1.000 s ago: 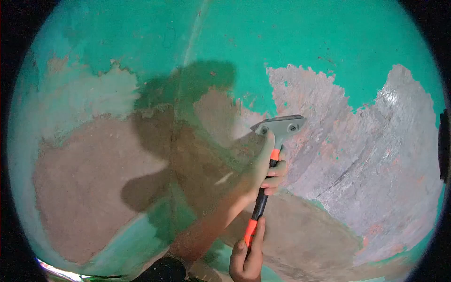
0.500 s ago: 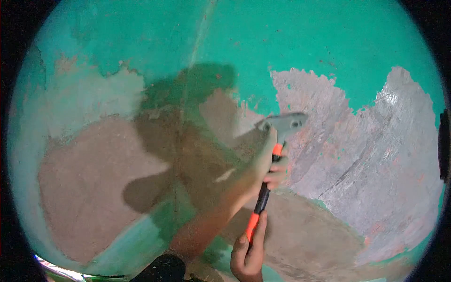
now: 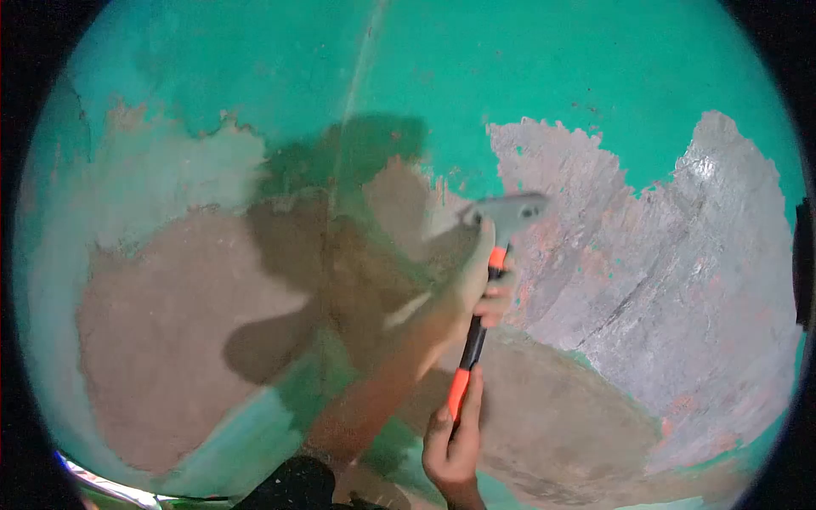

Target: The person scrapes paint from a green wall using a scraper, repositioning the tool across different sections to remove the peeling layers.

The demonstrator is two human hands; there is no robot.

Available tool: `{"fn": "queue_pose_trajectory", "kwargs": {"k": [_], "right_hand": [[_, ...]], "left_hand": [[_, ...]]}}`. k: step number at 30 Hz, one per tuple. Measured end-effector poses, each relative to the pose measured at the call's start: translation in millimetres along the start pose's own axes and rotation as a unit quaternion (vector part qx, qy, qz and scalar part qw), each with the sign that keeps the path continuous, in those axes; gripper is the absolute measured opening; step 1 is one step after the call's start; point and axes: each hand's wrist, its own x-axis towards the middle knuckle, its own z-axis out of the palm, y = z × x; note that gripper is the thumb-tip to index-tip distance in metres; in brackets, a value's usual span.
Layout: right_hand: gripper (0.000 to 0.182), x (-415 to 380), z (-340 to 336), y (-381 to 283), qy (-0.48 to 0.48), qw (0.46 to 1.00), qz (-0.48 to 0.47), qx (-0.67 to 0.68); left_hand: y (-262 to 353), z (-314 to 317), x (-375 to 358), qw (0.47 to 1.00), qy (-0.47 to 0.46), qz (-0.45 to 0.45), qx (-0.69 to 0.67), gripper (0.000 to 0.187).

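A long-handled scraper [image 3: 477, 340] with a wide grey head, screw-like fittings and a black-and-orange handle leans up across the wall. My left hand [image 3: 484, 285] wraps round the upper handle, its thumb stretched up towards the head. Lower down, my right hand [image 3: 455, 446] grips the orange end of the handle. The scraper head lies at or near the wall [image 3: 586, 229], beside a stripped grey patch; whether its blade touches is blurred.
Green paint [image 3: 552, 59] covers the upper wall, with ragged edges round bare grey and brown patches. A shadow falls across the middle. Dark cloth [image 3: 293, 486] shows at the bottom, near a bright shiny strip [image 3: 110, 491] at lower left.
The scraper has shifted slightly up and left along the wall, and both hands have moved up a little with it. Their grips stay the same.
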Motion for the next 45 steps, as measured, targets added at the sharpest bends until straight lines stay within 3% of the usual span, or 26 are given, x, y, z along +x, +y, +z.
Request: {"fn": "queue_pose_trajectory", "kwargs": {"k": [4,8,11,15,17,18,20,23,24,27,30,33,39,42,45], "right_hand": [[0.059,-12.7,1.2,30.1,0.026,0.998,-0.05,-0.003],[0.058,-3.9,-6.7,20.3,0.033,0.998,-0.038,0.048],[0.058,-9.2,-8.3,26.5,0.058,0.994,-0.023,0.09],[0.056,-30.7,-8.2,30.4,0.112,0.982,0.02,0.15],[0.055,-31.6,-8.8,28.1,0.132,0.978,0.016,0.158],[0.056,-29.5,-7.7,28.6,0.153,0.976,-0.004,0.154],[0.057,-25.5,-6.7,30.5,0.183,0.971,-0.031,0.151],[0.058,-23.0,-16.0,28.3,0.196,0.967,-0.032,0.159],[0.057,-21.1,-21.1,24.8,0.195,0.967,-0.033,0.16],[0.056,-10.4,-43.6,2.0,0.194,0.966,-0.035,0.169],[0.056,10.6,-58.6,-16.4,0.213,0.956,-0.082,0.184],[0.056,0.4,-65.8,-31.0,0.19,0.963,-0.027,0.189],[0.055,6.5,-79.7,-32.0,0.156,0.976,-0.042,0.145],[0.054,9.0,-85.3,-22.7,0.169,0.982,-0.072,0.039],[0.053,11.3,-90.9,-25.6,0.172,0.981,-0.081,0.034]], "left_hand": [[-25.0,-4.6,-6.8,0.999,0.014,-0.029,-0.034,0.054],[-3.4,18.8,2.3,0.999,0.028,0.027,0.009,0.053],[-16.6,34.6,-5.1,0.982,0.127,0.087,0.112,0.045],[-74.1,17.6,16.1,0.852,0.186,0.377,0.313,0.028],[-73.4,31.9,9.1,0.806,0.18,0.458,0.328,0.028],[-73.5,36.5,10.7,0.754,0.185,0.485,0.402,0.033],[-73.2,46.5,14.6,0.631,0.188,0.528,0.537,0.045],[-67.7,64.1,10.3,0.557,0.152,0.506,0.641,0.061],[-67.8,71.3,11.2,0.56,0.143,0.502,0.643,0.065],[-60.9,95.6,15.7,0.491,0.133,0.519,0.687,0.067],[-50.6,116.1,28.2,0.481,0.103,0.545,0.679,0.064],[-52.9,117.1,28.6,0.471,0.099,0.529,0.699,0.067],[-44.2,122.1,33.6,0.491,0.107,0.527,0.686,0.07],[-47.2,122.5,37.7,0.523,0.107,0.555,0.638,0.06],[-51.9,120.3,50.3,0.603,0.171,0.6,0.497,0.043]]}}
